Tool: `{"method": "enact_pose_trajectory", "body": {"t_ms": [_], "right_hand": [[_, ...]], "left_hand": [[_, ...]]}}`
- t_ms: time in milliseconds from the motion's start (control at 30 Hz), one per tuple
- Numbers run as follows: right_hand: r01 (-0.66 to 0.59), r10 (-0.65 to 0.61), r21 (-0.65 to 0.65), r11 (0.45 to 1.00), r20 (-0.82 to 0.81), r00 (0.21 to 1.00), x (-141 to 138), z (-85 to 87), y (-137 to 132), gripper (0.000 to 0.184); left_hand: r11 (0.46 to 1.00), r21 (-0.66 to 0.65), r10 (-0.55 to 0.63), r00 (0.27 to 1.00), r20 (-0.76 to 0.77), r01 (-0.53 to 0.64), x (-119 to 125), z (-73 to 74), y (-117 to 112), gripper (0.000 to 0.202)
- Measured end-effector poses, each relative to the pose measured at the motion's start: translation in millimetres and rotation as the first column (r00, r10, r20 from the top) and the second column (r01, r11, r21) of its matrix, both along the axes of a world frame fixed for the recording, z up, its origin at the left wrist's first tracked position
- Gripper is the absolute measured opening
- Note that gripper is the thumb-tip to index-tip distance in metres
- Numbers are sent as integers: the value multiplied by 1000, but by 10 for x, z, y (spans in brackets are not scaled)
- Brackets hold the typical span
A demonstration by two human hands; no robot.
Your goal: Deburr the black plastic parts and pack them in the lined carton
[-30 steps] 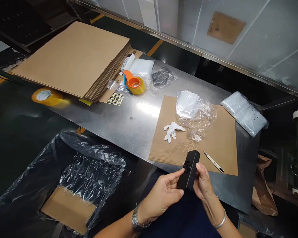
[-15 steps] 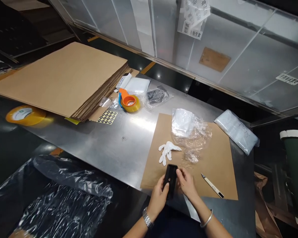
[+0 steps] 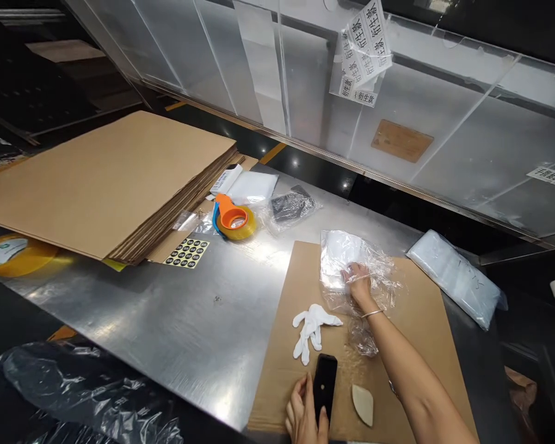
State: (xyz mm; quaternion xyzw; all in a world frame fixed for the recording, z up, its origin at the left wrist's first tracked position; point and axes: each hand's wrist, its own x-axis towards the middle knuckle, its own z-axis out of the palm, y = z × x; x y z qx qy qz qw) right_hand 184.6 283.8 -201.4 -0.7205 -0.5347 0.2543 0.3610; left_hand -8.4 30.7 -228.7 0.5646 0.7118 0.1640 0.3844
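Note:
My left hand (image 3: 305,412) grips a long black rectangular case (image 3: 325,382) at the near edge of the brown cardboard sheet (image 3: 280,351), thumb on its face and fingers along its left side. Farther out, my right hand (image 3: 359,285) has its fingers bent onto a crumpled clear plastic bag (image 3: 335,290) with white sheets (image 3: 342,246) in it; the fingertips are partly lost in the film. Between the two hands lies a white glove (image 3: 313,327). A beige wedge-shaped piece (image 3: 363,405) rests right of the case. My right forearm covers most of the craft knife.
A stack of flat cardboard (image 3: 143,179) fills the table's left. Beside it are an orange tape dispenser (image 3: 234,216), a sheet of round black stickers (image 3: 187,253) and a bagged dark item (image 3: 290,206). A white plastic-wrapped pack (image 3: 457,277) sits right, below a translucent partition (image 3: 305,80).
My right hand has left the black case and reached forward to the plastic bag. The left hand has lowered the case toward the cardboard. A beige piece now shows beside it.

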Motion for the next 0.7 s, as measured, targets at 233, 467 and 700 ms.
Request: {"method": "enact_pose_trajectory", "body": {"t_ms": [233, 467, 700], "right_hand": [[57, -59, 21, 998, 74, 996, 116, 2, -11, 25], [64, -98, 178, 982, 188, 977, -127, 457, -869, 21], [-266, 220, 145, 953, 271, 937, -791, 858, -1845, 22]], "left_hand": [[988, 104, 101, 984, 144, -116, -139, 228, 250, 44], [923, -364, 367, 558, 745, -121, 60, 719, 894, 46], [815, -569, 557, 116, 822, 110, 296, 1034, 1212, 35]]}}
